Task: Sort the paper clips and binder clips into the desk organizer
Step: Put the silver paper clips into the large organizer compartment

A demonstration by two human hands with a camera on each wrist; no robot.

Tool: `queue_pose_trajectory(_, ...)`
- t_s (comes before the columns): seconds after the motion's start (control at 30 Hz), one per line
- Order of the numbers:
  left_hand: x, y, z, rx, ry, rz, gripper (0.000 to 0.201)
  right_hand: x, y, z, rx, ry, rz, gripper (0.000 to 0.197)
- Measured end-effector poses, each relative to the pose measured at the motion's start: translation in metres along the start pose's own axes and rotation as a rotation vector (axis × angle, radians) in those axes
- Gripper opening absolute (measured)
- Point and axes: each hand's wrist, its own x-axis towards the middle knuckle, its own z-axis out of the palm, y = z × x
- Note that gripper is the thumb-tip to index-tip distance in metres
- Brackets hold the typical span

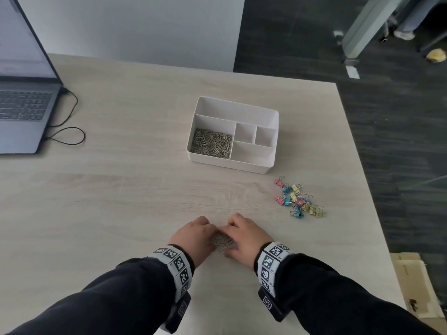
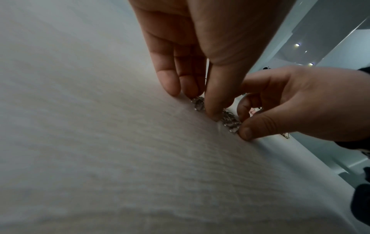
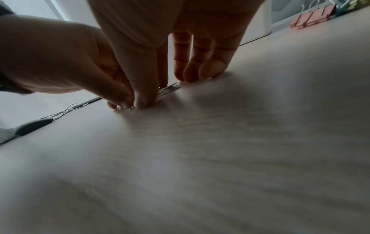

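- Nearest, the left hand (image 1: 193, 235) and right hand (image 1: 244, 238) meet over a small heap of silver wire paper clips (image 1: 221, 241) on the pale wood-grain desk (image 1: 121, 189); curled fingers (image 2: 212, 101) and thumbs of both pinch the heap from either side.
- Farther right, pastel binder clips (image 1: 298, 198) lie loose in a pile.
- Beyond, a white plastic organizer (image 1: 271, 163) holds more paper clips in its near-left compartment.
- Far left: a grey laptop (image 1: 24, 112).

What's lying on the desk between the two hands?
A small heap of silver metal paper clips, gathered between the left hand and right hand; clearest in the head view.
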Motion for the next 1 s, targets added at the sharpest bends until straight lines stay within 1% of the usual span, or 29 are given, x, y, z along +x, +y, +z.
queue_pose_trajectory(0.1,0.002,-0.001,0.001,-0.021,0.037,0.02,0.028,0.001,0.001,0.002,0.034,0.015,0.002,0.044)
queue_pose_trajectory(0.17,0.004,-0.001,0.001,-0.01,0.049,0.026,0.02,0.002,0.0,0.002,0.03,0.025,0.001,0.036)
queue_pose_trajectory(0.3,0.01,-0.001,-0.004,0.016,0.02,0.036,0.017,0.007,-0.001,-0.002,0.021,0.013,0.004,0.024)
queue_pose_trajectory(0.47,0.017,0.0,-0.013,0.099,-0.024,0.042,0.017,0.014,-0.004,-0.01,-0.027,-0.05,0.015,0.024)
queue_pose_trajectory(0.67,0.03,0.0,-0.024,0.165,-0.09,0.051,0.02,0.025,-0.002,-0.019,-0.063,-0.073,0.033,0.02)
queue_pose_trajectory(0.77,0.038,-0.001,-0.03,0.172,-0.097,0.012,0.02,0.031,0.002,-0.025,-0.048,-0.057,0.069,0.017)
queue_pose_trajectory(0.9,0.05,-0.007,-0.039,0.13,-0.104,-0.051,0.019,0.036,0.014,-0.039,-0.025,-0.011,0.146,0.015)
queue_pose_trajectory(1.0,0.062,-0.007,-0.053,0.006,-0.087,-0.075,0.012,0.039,0.023,-0.051,-0.026,-0.014,0.187,0.014)
